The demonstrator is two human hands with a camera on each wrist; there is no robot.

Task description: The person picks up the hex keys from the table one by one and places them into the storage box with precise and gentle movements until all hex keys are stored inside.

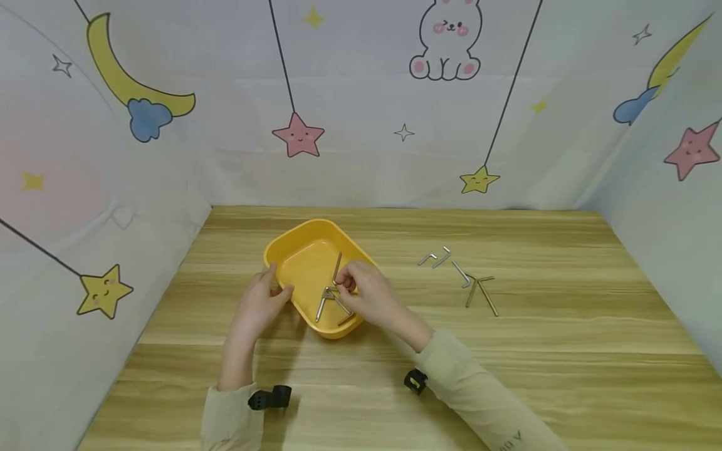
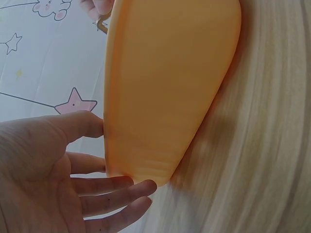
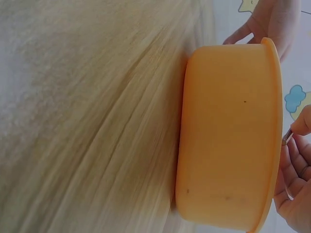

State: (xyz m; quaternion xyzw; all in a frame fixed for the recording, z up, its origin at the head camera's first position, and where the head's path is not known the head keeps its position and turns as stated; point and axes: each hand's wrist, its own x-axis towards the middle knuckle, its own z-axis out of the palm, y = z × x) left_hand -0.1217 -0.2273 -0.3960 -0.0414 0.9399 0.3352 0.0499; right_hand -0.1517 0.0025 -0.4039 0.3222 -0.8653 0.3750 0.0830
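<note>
A yellow plastic tray (image 1: 293,233) sits on the wooden table, left of centre. My left hand (image 1: 276,285) rests against its left wall, fingers fairly straight and thumb near the rim; the left wrist view shows that hand (image 2: 97,165) flat on the tray's outer wall (image 2: 160,87). My right hand (image 1: 346,282) reaches over the tray's right side and pinches a silver hex key (image 1: 337,268) just above several more hex keys (image 1: 329,302) lying inside. The right wrist view shows the pinched key's end (image 3: 287,136) above the tray's rim (image 3: 272,121).
Several loose hex keys (image 1: 468,282) lie on the table (image 1: 564,351) right of the tray. Fabric walls printed with stars and moons close in the table at the back and both sides.
</note>
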